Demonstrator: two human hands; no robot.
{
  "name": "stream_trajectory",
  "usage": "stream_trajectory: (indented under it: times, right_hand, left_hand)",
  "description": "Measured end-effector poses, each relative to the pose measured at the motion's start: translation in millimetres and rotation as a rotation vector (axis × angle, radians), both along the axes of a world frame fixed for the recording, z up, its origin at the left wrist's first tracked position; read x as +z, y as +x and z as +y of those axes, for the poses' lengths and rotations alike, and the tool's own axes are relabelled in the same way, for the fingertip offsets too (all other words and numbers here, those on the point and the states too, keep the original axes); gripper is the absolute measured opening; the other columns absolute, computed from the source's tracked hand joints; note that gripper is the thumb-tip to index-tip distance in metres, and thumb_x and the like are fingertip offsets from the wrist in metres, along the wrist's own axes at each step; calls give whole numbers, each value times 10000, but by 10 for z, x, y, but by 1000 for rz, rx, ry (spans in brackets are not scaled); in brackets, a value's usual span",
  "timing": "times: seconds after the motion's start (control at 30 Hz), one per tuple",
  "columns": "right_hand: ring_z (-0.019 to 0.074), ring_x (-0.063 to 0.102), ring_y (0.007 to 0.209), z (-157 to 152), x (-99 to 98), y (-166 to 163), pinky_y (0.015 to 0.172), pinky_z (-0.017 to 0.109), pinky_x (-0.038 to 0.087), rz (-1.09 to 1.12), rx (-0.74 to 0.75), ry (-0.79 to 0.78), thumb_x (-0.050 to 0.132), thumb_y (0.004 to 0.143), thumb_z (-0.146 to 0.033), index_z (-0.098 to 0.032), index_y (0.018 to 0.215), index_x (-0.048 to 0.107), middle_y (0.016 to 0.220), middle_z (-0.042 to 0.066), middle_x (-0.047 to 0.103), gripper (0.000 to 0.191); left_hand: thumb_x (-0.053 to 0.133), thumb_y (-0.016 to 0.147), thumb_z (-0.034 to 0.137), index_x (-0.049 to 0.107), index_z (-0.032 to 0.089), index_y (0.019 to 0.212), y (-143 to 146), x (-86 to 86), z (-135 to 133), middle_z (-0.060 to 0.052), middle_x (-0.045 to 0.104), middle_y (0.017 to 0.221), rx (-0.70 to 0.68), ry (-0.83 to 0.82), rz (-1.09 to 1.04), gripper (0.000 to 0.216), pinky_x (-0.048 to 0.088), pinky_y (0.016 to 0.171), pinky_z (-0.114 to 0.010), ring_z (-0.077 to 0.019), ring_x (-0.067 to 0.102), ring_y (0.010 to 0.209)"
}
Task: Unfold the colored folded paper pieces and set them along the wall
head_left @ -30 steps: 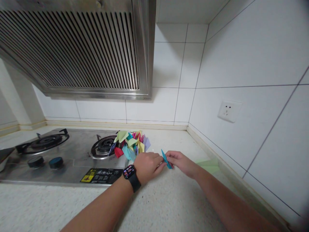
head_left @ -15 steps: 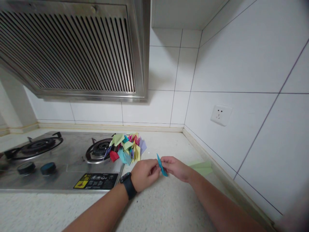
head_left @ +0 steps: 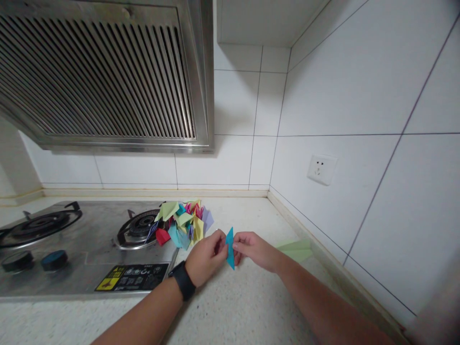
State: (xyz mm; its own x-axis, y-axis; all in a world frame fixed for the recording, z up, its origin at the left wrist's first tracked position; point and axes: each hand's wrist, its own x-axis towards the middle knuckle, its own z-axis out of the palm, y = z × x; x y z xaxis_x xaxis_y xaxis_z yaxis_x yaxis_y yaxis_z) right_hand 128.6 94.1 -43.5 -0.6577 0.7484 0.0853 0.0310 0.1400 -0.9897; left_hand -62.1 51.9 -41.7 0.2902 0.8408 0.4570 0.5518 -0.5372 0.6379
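A small piece of folded blue paper [head_left: 230, 249] stands upright between my two hands, above the countertop. My left hand [head_left: 206, 256], with a black watch on its wrist, pinches it from the left side. From the other side my right hand [head_left: 253, 250] grips its edge between thumb and fingers. Beyond my left hand, a heap of folded coloured papers [head_left: 183, 221] lies partly on the stove and partly on the counter. A pale green sheet of paper [head_left: 296, 250], creased, rests to the right behind my right forearm.
The gas stove [head_left: 82, 263] with its burners and knobs takes up the left. A range hood [head_left: 108, 81] hangs low over it. Speckled countertop [head_left: 230, 311] runs up to the tiled walls, and a socket [head_left: 322, 169] sits on the right wall.
The blue paper has turned so that a broader, pointed face shows. Both hands keep hold of it. The view has shifted slightly to the right.
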Motion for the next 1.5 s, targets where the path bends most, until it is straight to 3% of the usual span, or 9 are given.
stream_trajectory:
  times: [0.17,0.3,0.6,1.0,1.5]
  right_hand:
    - [138,632,608,-33,51,-47,632,293,495,36,-84,104,614,815,-465,-147,791,568,651,19,652,322]
    - [134,617,572,-19,75,-37,601,290,491,60,-143,121,624,802,-471,-145,785,577,639,15,643,329]
    - [121,607,551,6,66,-12,584,282,502,92,-127,87,629,799,-458,-150,777,568,637,-1,626,315]
    - [135,619,571,11,72,22,596,300,507,84,-121,77,611,818,-456,-150,786,569,658,15,644,310]
    - [120,597,546,3,78,48,579,286,497,38,-94,36,649,783,-442,-155,770,558,626,-3,629,302]
  left_hand:
    - [504,874,266,476,186,840,-9,27,-18,39,460,672,33,73,-74,91,308,554,-217,-107,422,600]
    - [518,872,248,563,183,890,-22,83,-42,19,487,697,-26,104,-57,81,338,581,-222,-118,442,634]
    - [613,821,320,608,185,983,-69,117,-29,24,483,690,-86,79,-32,210,353,576,-215,-117,459,634]
    - [689,768,353,613,176,967,-93,34,61,48,409,668,-94,10,-104,277,336,559,-198,-100,412,606]
    - [610,847,312,657,197,924,-76,76,-13,9,515,729,-177,90,20,146,368,630,-230,-123,474,673]
